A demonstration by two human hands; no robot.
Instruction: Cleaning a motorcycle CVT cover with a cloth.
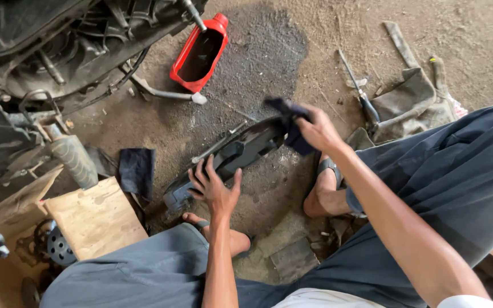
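Observation:
A long black engine cover part (235,153) lies tilted on the dirt floor between my feet. My left hand (215,187) presses on its near end with fingers spread. My right hand (318,130) grips a dark rag (291,122) and holds it against the part's far end. My legs in grey trousers frame the part on both sides, with sandalled feet on the ground.
A red cut-open oil can (199,54) lies on an oil-stained patch of floor. A motorbike underside (47,63) fills the upper left. A screwdriver (360,91) and grey cloth (412,102) lie to the right. A plywood board (95,219) and another dark rag (136,171) are at left.

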